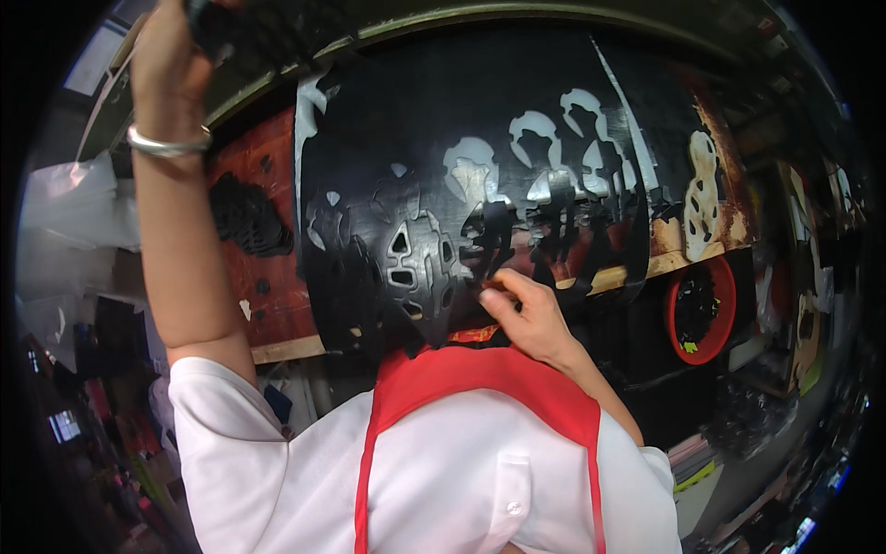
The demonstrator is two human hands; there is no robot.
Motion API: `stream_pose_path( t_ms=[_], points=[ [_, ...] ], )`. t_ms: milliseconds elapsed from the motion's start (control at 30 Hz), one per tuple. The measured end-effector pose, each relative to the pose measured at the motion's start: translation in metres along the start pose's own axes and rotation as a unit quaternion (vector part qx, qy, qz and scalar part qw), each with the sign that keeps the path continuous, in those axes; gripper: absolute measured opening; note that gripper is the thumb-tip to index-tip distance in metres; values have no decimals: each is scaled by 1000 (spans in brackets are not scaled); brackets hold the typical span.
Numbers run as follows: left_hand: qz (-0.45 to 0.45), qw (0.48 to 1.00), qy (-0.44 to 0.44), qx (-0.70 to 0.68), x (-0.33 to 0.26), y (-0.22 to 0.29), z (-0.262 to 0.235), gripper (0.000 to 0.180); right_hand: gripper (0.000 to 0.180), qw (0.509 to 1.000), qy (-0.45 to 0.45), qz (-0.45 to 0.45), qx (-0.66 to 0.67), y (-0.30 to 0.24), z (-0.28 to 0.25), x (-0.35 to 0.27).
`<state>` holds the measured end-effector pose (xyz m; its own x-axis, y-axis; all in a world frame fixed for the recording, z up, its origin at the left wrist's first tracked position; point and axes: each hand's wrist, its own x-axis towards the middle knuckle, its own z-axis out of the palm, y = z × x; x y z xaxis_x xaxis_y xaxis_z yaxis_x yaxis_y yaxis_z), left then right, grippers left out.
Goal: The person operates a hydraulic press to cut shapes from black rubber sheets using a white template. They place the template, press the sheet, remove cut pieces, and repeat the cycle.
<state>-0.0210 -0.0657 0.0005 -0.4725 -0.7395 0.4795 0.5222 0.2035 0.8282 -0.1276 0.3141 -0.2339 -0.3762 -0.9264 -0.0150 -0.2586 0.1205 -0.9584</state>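
Observation:
A large black sheet [443,120] with several shapes cut out of it hangs in front of me, and thin strips dangle from its lower part. My left hand [171,51], a silver bangle on its wrist, is raised at the upper left and is closed on the sheet's top edge. My right hand [521,309] is at the middle and pinches the sheet's ragged lower edge between thumb and fingers. My white shirt and red apron fill the lower part of the view.
Behind the sheet stands a worn red-brown board [268,277] with a heap of black cut pieces [249,217] on it. At the right, a red basin [729,309] holds black scraps. Cluttered shelves and stacked goods line both sides.

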Motion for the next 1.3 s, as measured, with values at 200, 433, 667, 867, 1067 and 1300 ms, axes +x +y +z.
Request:
stream_pose_path(
  t_ms=[200,433,667,867,1067,1300],
  points=[
    [6,920,-59,387,-49,29,17,29,75,990,-135,18,33,7,34,21],
    [102,845,-391,350,-279,-86,29,29,77,916,-103,169,349,26,47,27],
    [104,841,-374,377,-316,-102,13,30,73,915,-48,200,346,5,43,23],
    [-376,924,45,-48,-278,-96,0,27,19,989,-1,-14,-146,-46,33,12],
    [-339,936,-54,74,-285,-101,19,28,35,994,27,-26,-106,-38,80,29],
    [-260,961,56,73,-232,-91,18,27,38,982,115,-2,149,5,84,32]
  ],
)
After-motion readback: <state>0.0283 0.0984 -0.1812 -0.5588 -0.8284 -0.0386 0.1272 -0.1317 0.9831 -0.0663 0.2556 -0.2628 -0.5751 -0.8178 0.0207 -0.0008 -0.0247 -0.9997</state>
